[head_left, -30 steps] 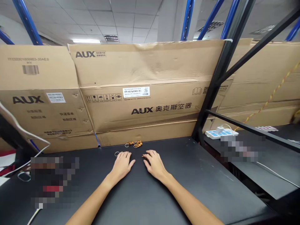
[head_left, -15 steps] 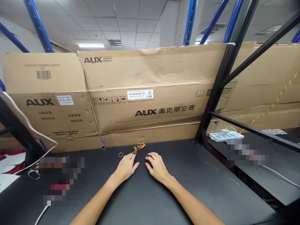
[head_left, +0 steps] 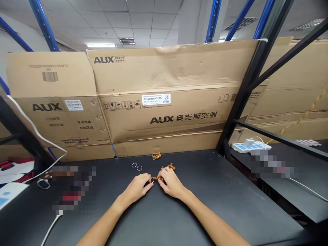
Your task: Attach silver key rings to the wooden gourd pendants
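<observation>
Between my two hands, just above the black tabletop, is a small brown wooden-looking bead charm (head_left: 155,178) with a thin metal ring at its left end. My left hand (head_left: 139,184) pinches that ring end between thumb and fingertips. My right hand (head_left: 172,181) grips the beaded end, its fingers hiding part of it. More brown charms (head_left: 172,166) lie just beyond my right fingers. Farther back, another brown charm (head_left: 158,155) lies with a ring attached. Two loose metal rings (head_left: 134,165) rest side by side beyond my left hand.
Large cardboard boxes (head_left: 164,119) wall off the back of the black table (head_left: 153,218). A black metal post (head_left: 243,78) rises at the right, with a white power strip (head_left: 251,146) beyond. At left are a white cable (head_left: 36,128) and a pixelated item (head_left: 73,191).
Both hands have drawn closer together and closed on a bead charm, now held between them. Two loose rings now show beyond my left hand, where one was plainly visible. The view has shifted slightly.
</observation>
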### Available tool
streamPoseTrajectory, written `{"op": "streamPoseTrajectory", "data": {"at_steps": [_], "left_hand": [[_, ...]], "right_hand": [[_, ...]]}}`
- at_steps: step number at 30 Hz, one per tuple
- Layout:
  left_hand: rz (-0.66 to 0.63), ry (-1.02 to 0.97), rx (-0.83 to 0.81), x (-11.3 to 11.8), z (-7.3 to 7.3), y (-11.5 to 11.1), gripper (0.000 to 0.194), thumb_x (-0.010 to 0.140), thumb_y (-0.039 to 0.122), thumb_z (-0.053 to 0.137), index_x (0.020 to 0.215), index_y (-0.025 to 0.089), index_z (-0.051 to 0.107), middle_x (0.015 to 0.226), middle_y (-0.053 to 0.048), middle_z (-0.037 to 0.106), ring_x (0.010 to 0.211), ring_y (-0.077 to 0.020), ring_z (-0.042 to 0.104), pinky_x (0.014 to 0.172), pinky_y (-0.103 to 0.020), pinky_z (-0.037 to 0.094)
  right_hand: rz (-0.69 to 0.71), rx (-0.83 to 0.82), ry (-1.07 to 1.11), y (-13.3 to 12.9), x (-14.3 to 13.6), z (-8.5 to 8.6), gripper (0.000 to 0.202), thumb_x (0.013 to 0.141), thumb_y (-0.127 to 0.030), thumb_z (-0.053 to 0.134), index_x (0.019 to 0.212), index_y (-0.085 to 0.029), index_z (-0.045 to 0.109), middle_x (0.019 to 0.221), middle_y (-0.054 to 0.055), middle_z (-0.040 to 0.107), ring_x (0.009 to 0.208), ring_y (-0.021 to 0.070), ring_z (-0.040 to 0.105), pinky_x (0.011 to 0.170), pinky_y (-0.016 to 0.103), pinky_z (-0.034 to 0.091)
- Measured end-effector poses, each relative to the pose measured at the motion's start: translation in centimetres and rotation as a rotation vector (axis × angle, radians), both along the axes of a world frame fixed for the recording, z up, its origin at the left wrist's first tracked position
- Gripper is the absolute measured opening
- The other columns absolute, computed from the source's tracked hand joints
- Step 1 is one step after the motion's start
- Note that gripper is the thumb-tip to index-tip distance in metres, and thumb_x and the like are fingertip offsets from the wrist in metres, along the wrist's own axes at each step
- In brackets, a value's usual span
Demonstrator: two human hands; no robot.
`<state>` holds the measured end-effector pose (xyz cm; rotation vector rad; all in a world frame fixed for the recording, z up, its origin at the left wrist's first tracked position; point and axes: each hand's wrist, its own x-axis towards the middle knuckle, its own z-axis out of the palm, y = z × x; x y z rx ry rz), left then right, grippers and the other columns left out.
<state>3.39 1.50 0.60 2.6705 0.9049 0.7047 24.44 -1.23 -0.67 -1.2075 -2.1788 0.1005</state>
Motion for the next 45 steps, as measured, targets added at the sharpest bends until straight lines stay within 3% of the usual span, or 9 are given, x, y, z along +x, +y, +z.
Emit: {"op": "streamPoseTrajectory", "data": {"at_steps": [6, 12, 16, 21, 24, 30, 36, 41, 45], "left_hand": [[0.018, 0.033, 0.053, 0.2, 0.0, -0.3, 0.019, 0.094, 0.031, 0.048, 0.079, 0.019, 0.054, 0.084, -0.003, 0.059, 0.075, -0.0171, 0.055, 0.073, -0.030, 0.044], [0.030, 0.060, 0.096, 0.4, 0.2, -0.3, 0.018, 0.096, 0.023, 0.041, 0.086, 0.019, 0.055, 0.087, -0.004, 0.058, 0.080, -0.0193, 0.052, 0.074, -0.032, 0.042], [0.008, 0.030, 0.056, 0.4, 0.5, -0.8, 0.016, 0.094, 0.021, 0.042, 0.087, 0.020, 0.056, 0.089, -0.004, 0.057, 0.083, -0.0186, 0.052, 0.078, -0.033, 0.043], [-0.005, -0.041, -0.041, 0.6, 0.5, -0.9, 0.018, 0.089, 0.031, 0.055, 0.075, 0.019, 0.055, 0.092, -0.003, 0.055, 0.085, -0.0176, 0.051, 0.081, -0.032, 0.044], [0.034, -0.079, -0.043, 0.5, -0.1, -0.3, 0.023, 0.090, 0.031, 0.054, 0.071, 0.019, 0.055, 0.094, -0.004, 0.054, 0.087, -0.0178, 0.052, 0.083, -0.033, 0.044], [0.018, -0.047, -0.008, 0.4, -0.2, -0.4, 0.018, 0.094, 0.020, 0.041, 0.084, 0.020, 0.056, 0.100, -0.005, 0.055, 0.090, -0.0183, 0.053, 0.083, -0.035, 0.044], [0.024, -0.066, -0.031, 0.5, 0.1, -0.5, 0.022, 0.090, 0.029, 0.053, 0.070, 0.018, 0.055, 0.100, -0.004, 0.055, 0.091, -0.0189, 0.052, 0.085, -0.035, 0.044], [-0.005, -0.082, -0.039, 0.4, 0.2, -0.6, 0.020, 0.093, 0.021, 0.043, 0.083, 0.019, 0.060, 0.106, -0.006, 0.055, 0.095, -0.0184, 0.052, 0.089, -0.036, 0.043], [0.014, -0.069, -0.015, 0.5, 0.3, -0.8, 0.025, 0.091, 0.028, 0.051, 0.068, 0.019, 0.059, 0.102, -0.005, 0.058, 0.092, -0.0192, 0.053, 0.085, -0.036, 0.045]], "right_hand": [[0.036, 0.001, 0.113, -0.5, -0.3, 0.5, 0.007, 0.088, -0.019, 0.048, 0.087, -0.021, 0.055, 0.085, 0.004, 0.060, 0.087, 0.0198, 0.052, 0.087, 0.038, 0.042], [0.037, -0.008, 0.146, -0.4, -0.4, 0.2, 0.009, 0.090, -0.021, 0.048, 0.086, -0.020, 0.056, 0.086, 0.004, 0.060, 0.087, 0.0201, 0.052, 0.085, 0.037, 0.042], [0.017, 0.000, 0.150, -0.2, -0.2, -0.1, 0.010, 0.090, -0.020, 0.048, 0.087, -0.020, 0.057, 0.086, 0.004, 0.061, 0.088, 0.0197, 0.052, 0.085, 0.037, 0.042], [-0.034, 0.008, 0.118, 0.0, -0.1, -0.4, 0.010, 0.090, -0.022, 0.049, 0.084, -0.021, 0.058, 0.086, 0.005, 0.062, 0.088, 0.0208, 0.052, 0.084, 0.038, 0.042], [-0.014, 0.005, 0.113, -0.2, -0.4, -0.2, 0.009, 0.089, -0.022, 0.051, 0.084, -0.021, 0.057, 0.086, 0.005, 0.062, 0.088, 0.0211, 0.052, 0.086, 0.039, 0.041], [0.022, -0.008, 0.153, -0.4, -0.4, 0.3, 0.008, 0.090, -0.021, 0.049, 0.086, -0.021, 0.057, 0.086, 0.004, 0.061, 0.088, 0.0207, 0.052, 0.085, 0.038, 0.042], [0.009, 0.001, 0.131, -0.2, -0.3, 0.0, 0.009, 0.090, -0.022, 0.050, 0.084, -0.020, 0.057, 0.086, 0.005, 0.062, 0.088, 0.0207, 0.052, 0.086, 0.039, 0.042], [-0.038, 0.007, 0.117, -0.2, -0.2, -0.1, 0.010, 0.090, -0.021, 0.049, 0.085, -0.020, 0.057, 0.086, 0.005, 0.062, 0.089, 0.0207, 0.052, 0.085, 0.037, 0.042], [0.023, 0.003, 0.127, -0.6, -0.3, 0.4, 0.007, 0.088, -0.020, 0.051, 0.084, -0.020, 0.057, 0.085, 0.003, 0.061, 0.087, 0.0193, 0.053, 0.085, 0.036, 0.042]]}}
